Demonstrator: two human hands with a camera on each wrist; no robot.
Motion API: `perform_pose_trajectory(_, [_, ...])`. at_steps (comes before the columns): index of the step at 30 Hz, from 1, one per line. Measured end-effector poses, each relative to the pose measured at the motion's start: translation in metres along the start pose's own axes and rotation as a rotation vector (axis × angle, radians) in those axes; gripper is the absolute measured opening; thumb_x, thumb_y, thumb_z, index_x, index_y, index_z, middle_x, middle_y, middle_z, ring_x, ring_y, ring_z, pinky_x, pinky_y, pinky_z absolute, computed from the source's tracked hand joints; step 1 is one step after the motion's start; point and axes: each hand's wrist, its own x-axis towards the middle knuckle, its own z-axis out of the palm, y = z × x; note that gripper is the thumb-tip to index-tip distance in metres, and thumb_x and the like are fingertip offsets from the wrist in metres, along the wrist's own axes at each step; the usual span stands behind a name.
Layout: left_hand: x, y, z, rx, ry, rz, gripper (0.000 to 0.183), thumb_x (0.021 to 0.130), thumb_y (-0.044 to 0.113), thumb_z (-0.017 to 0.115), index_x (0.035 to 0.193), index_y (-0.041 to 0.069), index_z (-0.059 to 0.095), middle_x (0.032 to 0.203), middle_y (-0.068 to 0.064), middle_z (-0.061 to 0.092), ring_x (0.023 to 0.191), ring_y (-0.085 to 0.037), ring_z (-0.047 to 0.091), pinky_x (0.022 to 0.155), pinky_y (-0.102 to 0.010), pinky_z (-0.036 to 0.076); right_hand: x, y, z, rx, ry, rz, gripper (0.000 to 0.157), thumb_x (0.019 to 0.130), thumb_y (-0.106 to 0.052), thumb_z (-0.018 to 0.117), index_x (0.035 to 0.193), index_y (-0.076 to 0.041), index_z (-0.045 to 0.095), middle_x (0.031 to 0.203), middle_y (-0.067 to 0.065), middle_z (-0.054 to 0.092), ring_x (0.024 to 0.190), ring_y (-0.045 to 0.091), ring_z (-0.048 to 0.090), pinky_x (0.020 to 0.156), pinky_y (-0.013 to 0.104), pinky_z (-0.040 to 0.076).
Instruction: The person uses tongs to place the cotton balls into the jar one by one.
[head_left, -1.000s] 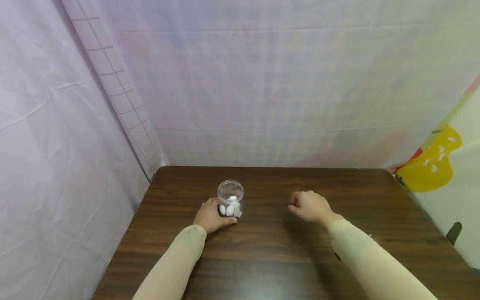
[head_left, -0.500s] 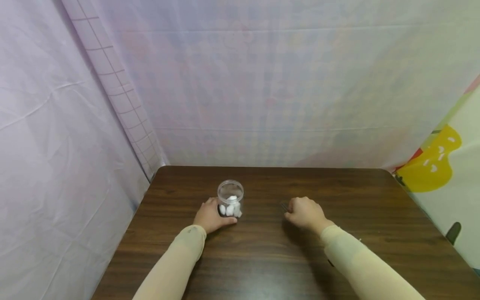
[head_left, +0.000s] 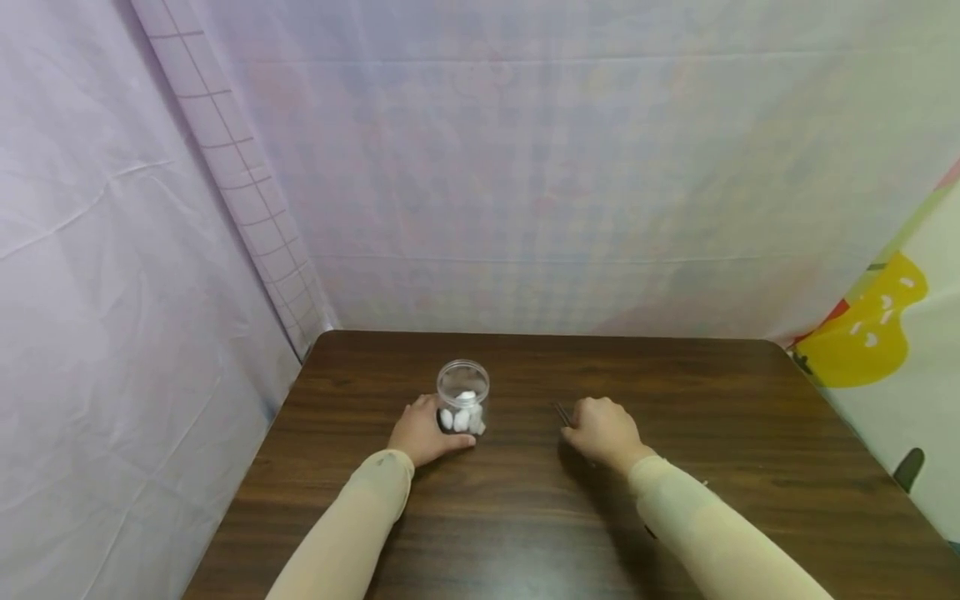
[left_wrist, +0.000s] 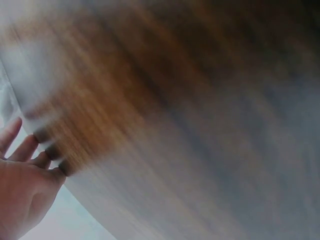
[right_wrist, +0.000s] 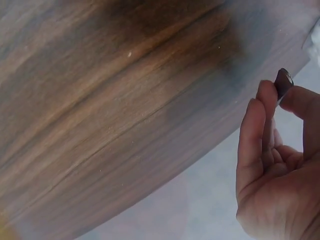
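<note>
A clear plastic jar [head_left: 462,382] stands upright and lidless on the left part of the table. Several white cotton balls [head_left: 462,419] lie in its lower part. My left hand [head_left: 422,432] grips the jar low on its left side, the thumb along the near side and the fingers behind. In the left wrist view that hand [left_wrist: 25,187] shows at the left edge, with the jar out of sight. To the right of the jar, my right hand [head_left: 603,432] pinches thin dark tweezers [head_left: 562,414], tips toward the jar. Their dark end [right_wrist: 283,83] shows between thumb and fingers in the right wrist view.
The dark wood-grain table [head_left: 480,517] has rounded far corners. Behind it hangs a pale checked curtain [head_left: 540,208], and a white curtain [head_left: 135,333] runs along the left. A cloth with a yellow print [head_left: 862,337] hangs at the right.
My right hand, with the tweezers, has moved left and slightly nearer to me. The left hand and the jar have stayed in place.
</note>
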Motion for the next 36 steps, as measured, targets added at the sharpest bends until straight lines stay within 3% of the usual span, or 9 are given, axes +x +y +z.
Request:
perform_pose_trajectory(10, [0.0, 0.0, 0.001, 0.007, -0.014, -0.005, 0.092, 0.069, 0.063, 0.083, 0.136, 0.006, 0.057, 0.13, -0.015, 0.058, 0.122, -0.033, 0.054, 0.115, -0.056, 0.027, -0.001, -0.002, 0.004, 0.0, 0.001, 0.067, 0.039, 0.08, -0.031, 0.069, 0.054, -0.017, 0.042, 0.052, 0.001, 0.05, 0.05, 0.023, 0.051, 0.039, 0.04, 0.041])
perform_pose_trajectory(36, [0.0, 0.001, -0.001, -0.002, -0.014, -0.008, 0.094, 0.069, 0.063, 0.083, 0.139, 0.007, 0.054, 0.133, -0.016, 0.057, 0.124, -0.034, 0.053, 0.115, -0.057, 0.027, 0.002, 0.0, 0.015, 0.014, -0.004, 0.078, 0.044, 0.082, -0.031, 0.074, 0.055, -0.014, 0.044, 0.055, 0.002, 0.051, 0.053, 0.023, 0.052, 0.043, 0.041, 0.045])
